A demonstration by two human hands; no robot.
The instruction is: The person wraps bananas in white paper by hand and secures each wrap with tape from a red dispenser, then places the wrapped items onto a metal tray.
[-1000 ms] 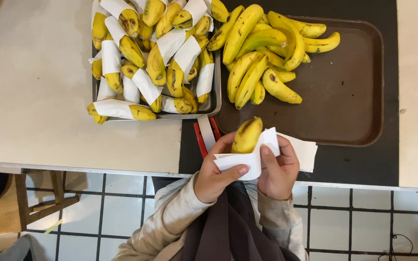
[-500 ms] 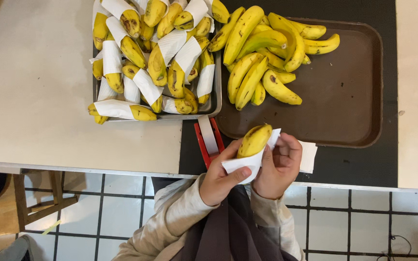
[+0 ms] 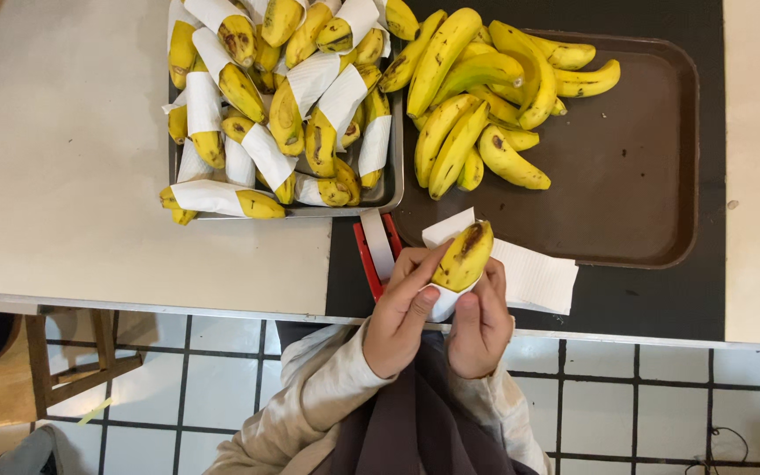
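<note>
Tables are filling the upper frame: a pale one at the left [image 3: 63,176] and a dark one [image 3: 661,299] at the right, with tiled floor [image 3: 644,405] along the bottom. On the dark surface, a brown tray [image 3: 626,176] is carrying a loose heap of bare bananas [image 3: 477,97] in its upper left part, while a metal tray [image 3: 390,189] at upper centre is brimming with wrapped bananas [image 3: 283,97], each in a white paper sleeve. Below the brown tray's lower edge, a stack of white paper sheets [image 3: 534,277] is lying flat, and a red tape dispenser [image 3: 376,251] is sitting just left of it.

At lower centre both hands are working close together on one banana [image 3: 464,257]. Compared with a second ago, the paper [image 3: 442,303] is sitting lower and tighter: earlier it was spread wide across the fruit's middle, and now only a small white edge is showing beneath the fruit, with more yellow exposed at the upper end. The left hand [image 3: 402,312] is clamping the banana from the left, fingers laid along it, and the right hand [image 3: 481,321] is pinching the paper from below and right. Judging from this, the sleeve is being rolled snug around the lower half, so the wrap looks close to finished but not yet fastened.
</note>
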